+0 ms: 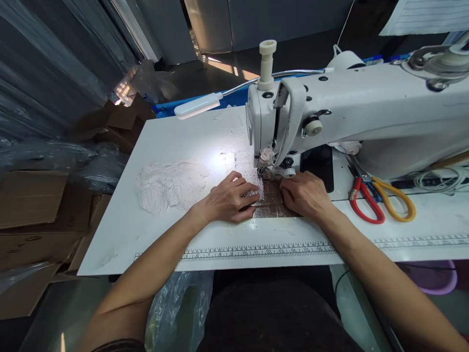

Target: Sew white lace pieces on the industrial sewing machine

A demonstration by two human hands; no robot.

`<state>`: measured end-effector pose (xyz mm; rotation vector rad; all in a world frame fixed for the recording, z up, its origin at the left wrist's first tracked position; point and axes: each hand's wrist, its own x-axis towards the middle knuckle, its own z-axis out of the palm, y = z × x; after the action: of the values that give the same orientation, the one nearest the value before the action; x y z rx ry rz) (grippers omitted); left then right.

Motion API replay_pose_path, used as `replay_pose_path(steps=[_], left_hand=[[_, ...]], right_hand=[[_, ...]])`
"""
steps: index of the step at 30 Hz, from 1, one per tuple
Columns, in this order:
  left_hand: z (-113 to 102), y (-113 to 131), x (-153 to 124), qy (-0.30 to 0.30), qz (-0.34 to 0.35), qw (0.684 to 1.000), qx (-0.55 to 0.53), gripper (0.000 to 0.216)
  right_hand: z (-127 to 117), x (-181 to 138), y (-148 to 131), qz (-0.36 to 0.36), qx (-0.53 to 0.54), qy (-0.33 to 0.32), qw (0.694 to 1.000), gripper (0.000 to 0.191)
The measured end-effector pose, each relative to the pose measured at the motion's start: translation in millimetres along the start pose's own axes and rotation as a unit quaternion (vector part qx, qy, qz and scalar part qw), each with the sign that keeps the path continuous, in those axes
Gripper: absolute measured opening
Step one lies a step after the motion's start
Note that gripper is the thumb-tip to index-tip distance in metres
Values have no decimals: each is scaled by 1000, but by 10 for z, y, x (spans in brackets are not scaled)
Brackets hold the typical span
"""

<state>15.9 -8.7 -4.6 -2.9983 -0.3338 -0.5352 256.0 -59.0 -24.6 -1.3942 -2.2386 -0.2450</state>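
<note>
My left hand (234, 198) lies over a piece of white lace trim (249, 168) just left of the presser foot, with its fingers slightly apart and pressing down on the lace. Close to the needle area of the white sewing machine (351, 100), my right hand (306, 193) rests with fingers curled together; what they pinch, if anything, is hidden. Between both hands shows the shiny metal plate (273, 203) of the machine bed. More white fringed lace (172, 186) is spread on the white table (120, 234) to the left.
Scissors with red and yellow handles (381, 198) lie right of my right hand. A lit lamp (198, 106) on a bendy neck shines on the lace. A printed ruler (256, 250) runs along the front edge. Cardboard boxes (36, 210) stand left, a purple basin (434, 278) below right.
</note>
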Motion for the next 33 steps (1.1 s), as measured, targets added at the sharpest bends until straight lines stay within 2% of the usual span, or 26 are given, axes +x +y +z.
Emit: replay_pose_path(steps=[2,4,7,9,14,21,33], left_hand=[[12,6,2,6,-21,1000,-13,23],[19,13,3,4,-40,999,-23,23],[17,22,3,-1,-52,998,-35,24],[5,28,4,-6,-56,998,-39,25],[-25,37,10,-27,-60,997,-36,23],[-5,4,-2,-13,-39,997,-69,21],[46,-76,-3,-3,-47,992,-117,23]], right_hand=[[-4,-5,20,17,-9,12,1000,24],[5,-20,17,11,42,11,999,27],[33,-50,-17,-17,125,-41,991,38],[53,-67,-35,-29,144,-71,987,42],[77,-79,-31,-42,130,-81,987,41],[39,-49,-56,-36,120,-93,988,39],[20,-24,-151,-18,70,-108,991,38]])
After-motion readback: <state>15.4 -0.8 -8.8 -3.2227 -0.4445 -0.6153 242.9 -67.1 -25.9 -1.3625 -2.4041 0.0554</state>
